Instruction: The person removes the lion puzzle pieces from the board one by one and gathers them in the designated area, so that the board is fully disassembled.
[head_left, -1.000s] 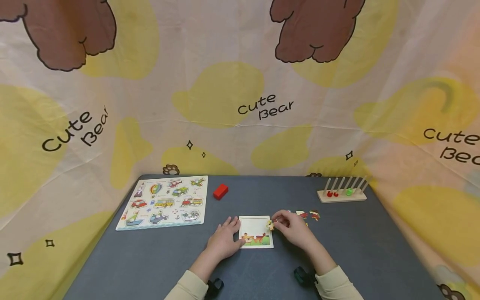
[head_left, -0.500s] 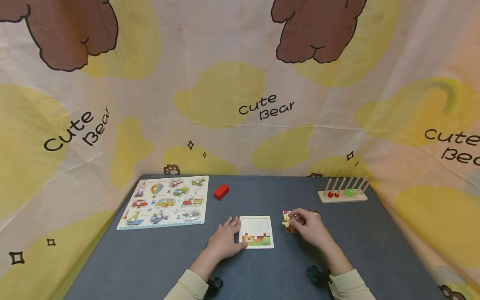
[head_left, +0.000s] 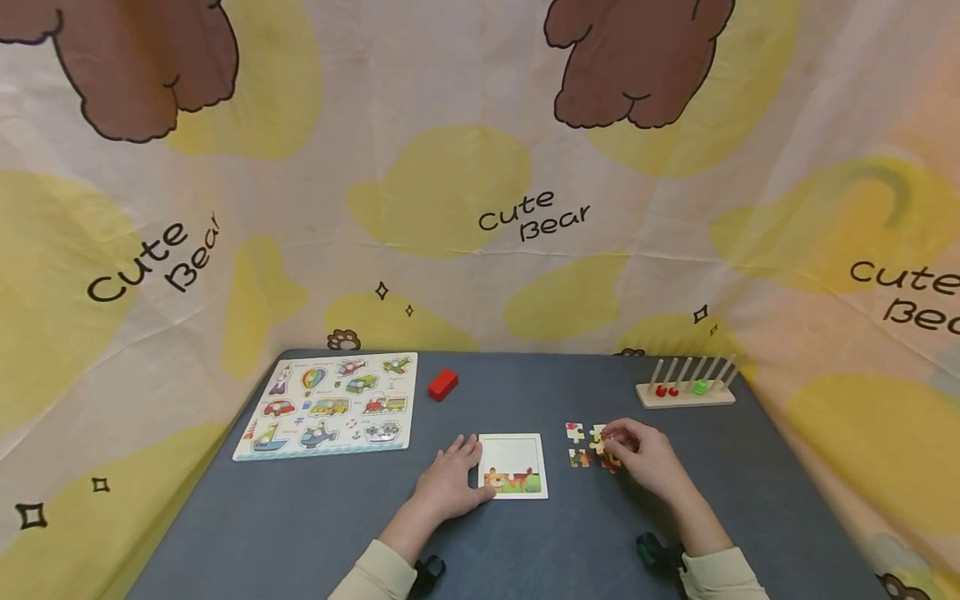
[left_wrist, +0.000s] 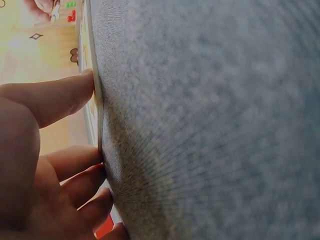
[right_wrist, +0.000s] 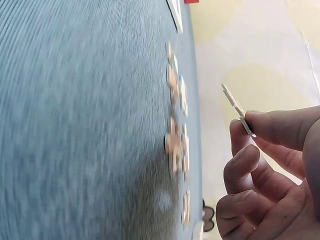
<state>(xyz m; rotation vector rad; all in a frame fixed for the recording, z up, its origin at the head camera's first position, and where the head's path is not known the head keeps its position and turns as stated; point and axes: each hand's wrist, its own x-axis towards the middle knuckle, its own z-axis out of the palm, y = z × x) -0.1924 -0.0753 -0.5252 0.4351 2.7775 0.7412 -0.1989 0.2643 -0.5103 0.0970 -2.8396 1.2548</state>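
A square white puzzle tray (head_left: 512, 452) lies in the middle of the table, with fitted pieces along its bottom showing an orange animal on green. My left hand (head_left: 448, 481) rests at its left side, fingers extended and thumb on the lower left corner; in the left wrist view the thumb (left_wrist: 65, 97) touches the tray's edge. My right hand (head_left: 647, 454) is over the loose jigsaw pieces (head_left: 575, 432) to the right of the tray. Between thumb and index finger it pinches a jigsaw piece (right_wrist: 236, 106), seen edge-on above the table in the right wrist view.
A vehicle puzzle board (head_left: 326, 407) lies at the back left, beside a red block (head_left: 442, 384). Toward the back right stands a wooden peg rack (head_left: 685, 396) with red and green beads. A printed curtain (head_left: 450, 183) hangs behind the table.
My right hand has moved right from the tray's right edge to the loose pieces, carrying the jigsaw piece and uncovering some of those on the table. The left hand has stayed in place.
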